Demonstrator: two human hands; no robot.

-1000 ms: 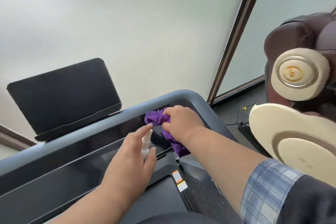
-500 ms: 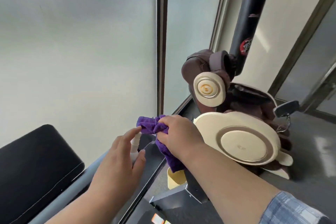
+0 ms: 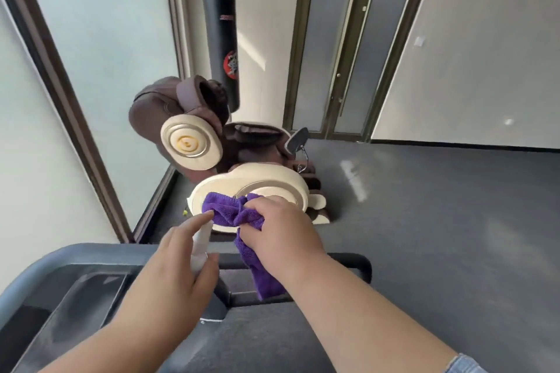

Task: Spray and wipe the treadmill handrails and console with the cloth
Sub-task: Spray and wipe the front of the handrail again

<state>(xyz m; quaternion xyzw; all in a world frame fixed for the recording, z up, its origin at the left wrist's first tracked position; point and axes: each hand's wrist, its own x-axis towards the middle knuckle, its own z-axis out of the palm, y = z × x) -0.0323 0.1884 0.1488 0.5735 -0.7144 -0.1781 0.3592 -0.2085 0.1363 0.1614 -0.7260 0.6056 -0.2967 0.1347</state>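
My right hand (image 3: 281, 239) grips a bunched purple cloth (image 3: 233, 213) above the treadmill's right end, with a tail of cloth hanging down over the black handrail (image 3: 348, 260). Just to its left, my left hand (image 3: 175, 269) holds a small white spray bottle (image 3: 201, 244), index finger stretched over its top toward the cloth. The grey treadmill frame (image 3: 60, 254) curves along the lower left, and the dark console surface (image 3: 91, 297) lies inside it.
A brown and cream massage chair (image 3: 212, 148) stands right behind the treadmill's right end. A black punching bag (image 3: 221, 39) rises behind it. Frosted glass panels (image 3: 106, 39) line the left, doors (image 3: 342, 54) the back, and grey floor (image 3: 439, 206) spreads to the right.
The view has swung right, from the console screen to the treadmill's right end. Both hands moved right together, still holding the cloth and bottle; the tablet holder has left the view.
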